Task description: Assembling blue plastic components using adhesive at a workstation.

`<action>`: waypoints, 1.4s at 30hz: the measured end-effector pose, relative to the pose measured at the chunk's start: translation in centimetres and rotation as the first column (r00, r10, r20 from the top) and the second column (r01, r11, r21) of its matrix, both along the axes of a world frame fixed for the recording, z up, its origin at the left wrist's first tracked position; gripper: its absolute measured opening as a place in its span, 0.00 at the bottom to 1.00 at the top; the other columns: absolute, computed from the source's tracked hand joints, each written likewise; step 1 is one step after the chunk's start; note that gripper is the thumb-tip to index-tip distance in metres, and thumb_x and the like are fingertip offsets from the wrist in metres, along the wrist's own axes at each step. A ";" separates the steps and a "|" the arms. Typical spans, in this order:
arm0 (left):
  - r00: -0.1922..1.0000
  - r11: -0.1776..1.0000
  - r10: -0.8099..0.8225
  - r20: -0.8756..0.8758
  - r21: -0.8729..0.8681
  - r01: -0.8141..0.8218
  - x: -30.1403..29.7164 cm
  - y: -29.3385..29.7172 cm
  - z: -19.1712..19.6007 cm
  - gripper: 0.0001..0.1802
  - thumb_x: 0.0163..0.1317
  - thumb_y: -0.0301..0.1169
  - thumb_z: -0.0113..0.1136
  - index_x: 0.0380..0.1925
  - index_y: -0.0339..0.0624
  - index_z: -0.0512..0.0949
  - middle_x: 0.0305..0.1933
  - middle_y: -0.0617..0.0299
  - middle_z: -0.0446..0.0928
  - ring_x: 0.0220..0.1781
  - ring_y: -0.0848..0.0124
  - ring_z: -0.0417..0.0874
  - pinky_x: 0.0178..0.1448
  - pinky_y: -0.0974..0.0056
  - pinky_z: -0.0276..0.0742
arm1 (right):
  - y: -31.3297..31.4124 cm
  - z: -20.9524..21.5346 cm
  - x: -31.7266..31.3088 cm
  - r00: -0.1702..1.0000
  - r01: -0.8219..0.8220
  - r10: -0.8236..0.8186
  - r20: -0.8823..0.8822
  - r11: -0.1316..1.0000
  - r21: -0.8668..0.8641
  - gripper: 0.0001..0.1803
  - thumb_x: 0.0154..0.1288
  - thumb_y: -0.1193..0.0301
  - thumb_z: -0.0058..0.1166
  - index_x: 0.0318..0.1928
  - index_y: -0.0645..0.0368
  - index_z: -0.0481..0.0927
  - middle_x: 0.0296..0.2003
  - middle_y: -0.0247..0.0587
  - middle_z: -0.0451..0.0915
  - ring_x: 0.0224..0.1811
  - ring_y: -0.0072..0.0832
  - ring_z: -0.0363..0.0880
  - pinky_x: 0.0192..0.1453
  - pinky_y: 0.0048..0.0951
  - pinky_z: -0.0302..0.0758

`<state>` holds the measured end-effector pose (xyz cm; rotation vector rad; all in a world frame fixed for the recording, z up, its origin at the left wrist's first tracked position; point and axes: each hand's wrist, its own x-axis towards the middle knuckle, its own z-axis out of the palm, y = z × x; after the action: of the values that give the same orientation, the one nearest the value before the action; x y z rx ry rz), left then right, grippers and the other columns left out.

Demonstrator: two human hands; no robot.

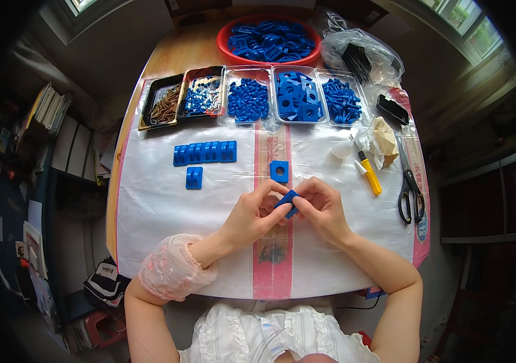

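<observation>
Between both hands, over the middle of the table, is a small blue plastic part [287, 201]. My left hand [256, 213] pinches it from the left, and my right hand [321, 209] grips it from the right, so the fingers hide much of its shape. Just beyond the hands a blue square plate with a round hole [279, 172] lies flat. To the left stands a row of several blue ribbed blocks [204, 153], with one single blue ribbed block [194, 178] in front of it.
Along the back are trays of brown screws [165, 107], small metal nuts [203, 98], blue pieces [248, 100], blue holed plates [299, 97] and blue slim parts [342, 101]. Behind them stands a red basin [224, 51]. A yellow-handled screwdriver [369, 174] and black scissors [409, 187] lie right.
</observation>
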<state>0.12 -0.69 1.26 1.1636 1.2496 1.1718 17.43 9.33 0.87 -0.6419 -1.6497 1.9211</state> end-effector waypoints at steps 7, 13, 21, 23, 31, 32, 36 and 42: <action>0.983 0.991 0.115 0.146 0.050 -0.123 0.2 0.2 -0.2 0.10 0.70 0.25 0.56 0.48 0.38 0.70 0.38 0.57 0.84 0.38 0.75 0.85 0.41 0.71 0.82 | 0.2 0.0 -0.1 0.998 -0.018 0.016 -0.056 0.999 -0.035 0.08 0.66 0.80 0.57 0.45 0.64 0.76 0.42 0.35 0.78 0.45 0.18 0.78 0.45 0.21 0.78; 0.966 0.991 0.112 0.234 0.041 -0.125 0.2 0.2 -0.9 0.09 0.71 0.28 0.56 0.47 0.40 0.70 0.41 0.58 0.83 0.41 0.76 0.84 0.45 0.71 0.81 | 0.2 -0.4 -0.1 0.998 -0.039 0.040 -0.038 0.999 0.024 0.10 0.66 0.81 0.56 0.48 0.65 0.79 0.43 0.34 0.76 0.48 0.19 0.76 0.51 0.23 0.79; 0.978 0.977 0.175 0.114 0.099 -0.186 -0.1 0.4 -1.1 0.08 0.69 0.29 0.59 0.44 0.38 0.76 0.39 0.61 0.83 0.40 0.79 0.82 0.41 0.73 0.79 | 0.3 -0.3 -0.1 1.000 -0.006 0.007 -0.017 0.996 0.084 0.10 0.68 0.79 0.55 0.49 0.64 0.79 0.42 0.32 0.73 0.44 0.17 0.73 0.45 0.20 0.77; 0.979 0.975 0.180 0.098 0.113 -0.191 -0.1 0.5 -1.1 0.08 0.68 0.28 0.60 0.44 0.38 0.77 0.38 0.62 0.82 0.39 0.80 0.82 0.39 0.74 0.78 | 0.3 -0.3 -0.1 1.000 0.000 0.001 -0.001 0.996 0.090 0.09 0.69 0.78 0.55 0.49 0.63 0.79 0.42 0.32 0.74 0.44 0.17 0.74 0.42 0.19 0.77; 0.981 0.976 0.178 0.077 0.113 -0.186 -0.3 0.4 -1.3 0.08 0.66 0.26 0.62 0.44 0.37 0.77 0.38 0.62 0.82 0.39 0.81 0.82 0.38 0.75 0.77 | 0.2 -0.5 -0.1 1.000 0.000 -0.003 0.022 0.995 0.100 0.10 0.72 0.75 0.53 0.51 0.60 0.79 0.43 0.31 0.76 0.42 0.15 0.75 0.37 0.17 0.74; 0.980 0.975 0.182 0.082 0.118 -0.191 -0.3 0.4 -1.2 0.09 0.66 0.26 0.62 0.44 0.37 0.78 0.38 0.62 0.82 0.39 0.81 0.82 0.38 0.75 0.78 | 0.2 -0.5 -0.1 1.000 -0.001 -0.002 0.031 0.995 0.101 0.10 0.72 0.75 0.53 0.51 0.60 0.79 0.43 0.31 0.76 0.42 0.15 0.76 0.37 0.17 0.74; 0.979 0.960 0.201 0.018 0.196 -0.201 -0.2 0.5 -0.7 0.10 0.65 0.25 0.62 0.45 0.37 0.79 0.41 0.61 0.82 0.41 0.79 0.83 0.40 0.75 0.80 | 0.2 -0.5 -0.2 1.000 -0.007 0.005 0.021 0.995 0.098 0.10 0.71 0.76 0.54 0.51 0.60 0.79 0.43 0.31 0.76 0.43 0.15 0.75 0.38 0.17 0.75; 0.976 0.961 0.211 0.060 0.168 -0.218 -0.4 0.4 -0.8 0.10 0.65 0.24 0.62 0.46 0.36 0.79 0.42 0.61 0.82 0.43 0.77 0.84 0.43 0.73 0.82 | -0.1 -0.6 -0.4 0.999 -0.029 0.034 -0.034 0.989 0.143 0.17 0.65 0.81 0.57 0.54 0.62 0.76 0.43 0.33 0.77 0.46 0.16 0.76 0.42 0.17 0.77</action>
<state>-0.25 -0.30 0.50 1.1440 1.2860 1.4843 17.02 9.24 0.31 -0.5243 -1.7645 1.8062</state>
